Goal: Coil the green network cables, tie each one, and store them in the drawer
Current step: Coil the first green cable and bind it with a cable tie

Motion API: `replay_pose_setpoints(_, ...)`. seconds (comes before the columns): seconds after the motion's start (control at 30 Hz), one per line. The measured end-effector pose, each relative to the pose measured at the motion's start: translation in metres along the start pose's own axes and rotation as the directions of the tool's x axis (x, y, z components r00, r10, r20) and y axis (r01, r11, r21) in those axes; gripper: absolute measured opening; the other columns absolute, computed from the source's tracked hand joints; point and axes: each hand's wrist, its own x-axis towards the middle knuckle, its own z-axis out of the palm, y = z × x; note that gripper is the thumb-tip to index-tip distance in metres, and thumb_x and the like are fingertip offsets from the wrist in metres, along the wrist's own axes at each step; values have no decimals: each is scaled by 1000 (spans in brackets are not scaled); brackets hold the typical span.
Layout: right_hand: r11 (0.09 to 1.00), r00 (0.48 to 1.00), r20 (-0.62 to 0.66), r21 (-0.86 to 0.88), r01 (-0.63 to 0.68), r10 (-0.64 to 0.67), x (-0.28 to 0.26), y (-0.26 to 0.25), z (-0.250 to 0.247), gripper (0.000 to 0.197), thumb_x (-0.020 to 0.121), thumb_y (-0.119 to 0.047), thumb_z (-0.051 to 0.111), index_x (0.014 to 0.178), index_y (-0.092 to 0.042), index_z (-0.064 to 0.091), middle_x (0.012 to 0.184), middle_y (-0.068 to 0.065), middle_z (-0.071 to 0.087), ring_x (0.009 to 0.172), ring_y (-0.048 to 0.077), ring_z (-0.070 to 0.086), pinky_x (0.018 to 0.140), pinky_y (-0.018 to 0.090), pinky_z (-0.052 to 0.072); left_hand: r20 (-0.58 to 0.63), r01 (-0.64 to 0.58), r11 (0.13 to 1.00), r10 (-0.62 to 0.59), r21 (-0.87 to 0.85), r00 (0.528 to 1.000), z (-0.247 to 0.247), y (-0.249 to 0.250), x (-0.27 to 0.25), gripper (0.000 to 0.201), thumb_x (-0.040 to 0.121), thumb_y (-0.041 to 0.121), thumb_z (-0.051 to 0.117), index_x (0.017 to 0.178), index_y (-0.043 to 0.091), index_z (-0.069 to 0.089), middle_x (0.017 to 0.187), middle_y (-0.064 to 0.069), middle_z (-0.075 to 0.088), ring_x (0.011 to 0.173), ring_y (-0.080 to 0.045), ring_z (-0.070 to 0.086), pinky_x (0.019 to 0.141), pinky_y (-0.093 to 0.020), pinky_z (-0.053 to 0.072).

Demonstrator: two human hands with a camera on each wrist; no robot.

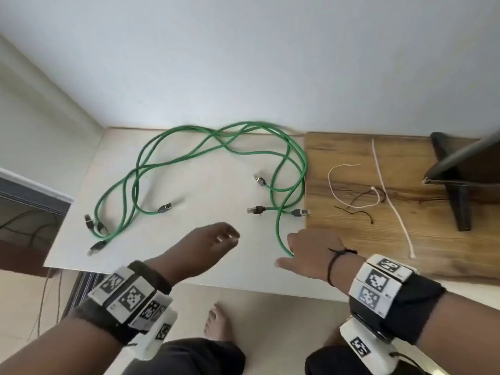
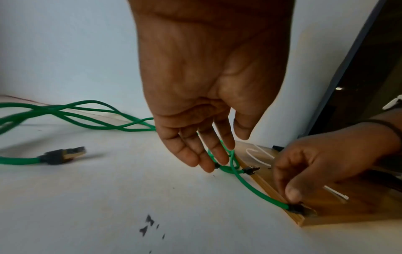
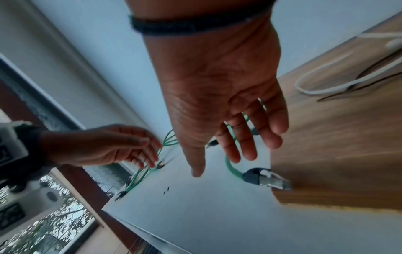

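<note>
Several green network cables (image 1: 189, 155) lie loosely tangled on the white table (image 1: 167, 255), their plugs scattered about. One cable end runs toward me and stops under my right hand (image 1: 290, 249). In the right wrist view that hand (image 3: 217, 161) is spread with straight fingers just above the end plug (image 3: 265, 178), which lies against the wooden board's edge. In the left wrist view a right fingertip is at that plug (image 2: 295, 208). My left hand (image 1: 228, 236) hovers over the table left of it, fingers relaxed (image 2: 226, 149) and holding nothing. No drawer is in view.
A wooden board (image 1: 405, 247) on the right carries white ties (image 1: 389, 196) and thin black ties (image 1: 357, 209). A dark monitor stand (image 1: 460, 190) is at the far right. The wall runs behind the table. My bare foot (image 1: 216, 323) is below the table's front edge.
</note>
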Motion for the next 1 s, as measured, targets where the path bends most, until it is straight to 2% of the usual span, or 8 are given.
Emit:
replay_pose_setpoints(0.17,994,998,-7,-89,-55,55,25,-11,21,14,87,-17,44,93,-13,56,92,3,60,85,26,59,70,31,46,-67,-98,992,93,-79,993,19,-3,12,13,92,33,57,101,30,66,96,15,67,90,-4,62,76,-19,47)
replay_pose_setpoints(0.27,992,997,-66,-108,-58,52,20,-14,20,15,91,-13,44,97,-12,57,104,8,62,93,29,60,73,32,44,-121,-191,980,184,-47,975,29,3,-5,14,93,33,57,102,30,66,97,13,67,89,-4,62,77,-18,48)
replay_pose_setpoints(0.37,997,965,-251,-6,-75,71,2,-23,-3,18,92,-20,49,100,-8,60,110,8,64,99,29,61,71,30,42,-175,-274,962,270,-3,947,30,16,-38,16,92,32,58,104,26,66,98,12,67,89,-4,62,79,-17,48)
replay_pose_setpoints(0.53,919,773,-595,392,41,220,-56,-52,-70,19,90,-22,55,88,-5,63,93,8,68,86,27,65,70,33,53,-265,-358,932,360,59,894,5,37,-99,16,92,36,57,104,29,64,99,14,65,88,1,61,71,-13,48)
replay_pose_setpoints(0.67,820,564,-788,481,310,249,-105,-73,-121,26,89,-17,55,64,-18,52,75,-1,63,77,24,60,65,31,46,-408,-407,913,360,-32,839,-23,43,-130,13,91,37,58,98,29,65,95,13,66,88,-7,62,79,-24,50)
replay_pose_setpoints(0.8,683,409,-883,447,578,231,-148,-94,-156,20,90,-16,57,71,-19,61,68,-6,64,73,23,67,70,35,55,-459,-461,872,347,-163,818,-39,57,-148,22,93,40,54,96,20,64,94,4,68,91,-18,64,83,-36,52)
replay_pose_setpoints(0.9,531,428,-894,429,731,133,-176,-109,-160,13,89,-14,62,78,-11,67,72,8,69,71,27,69,76,42,59,-514,-508,818,323,-271,795,-53,80,-160,41,95,49,43,107,15,62,104,-3,68,99,-23,65,86,-39,52)
replay_pose_setpoints(1.0,430,482,-876,430,794,-12,-198,-120,-146,6,86,-11,67,85,-6,71,79,8,71,76,24,71,77,39,59,-506,-541,690,286,-480,814,-64,109,-175,57,94,59,33,111,14,64,106,-4,69,97,-19,65,88,-35,52)
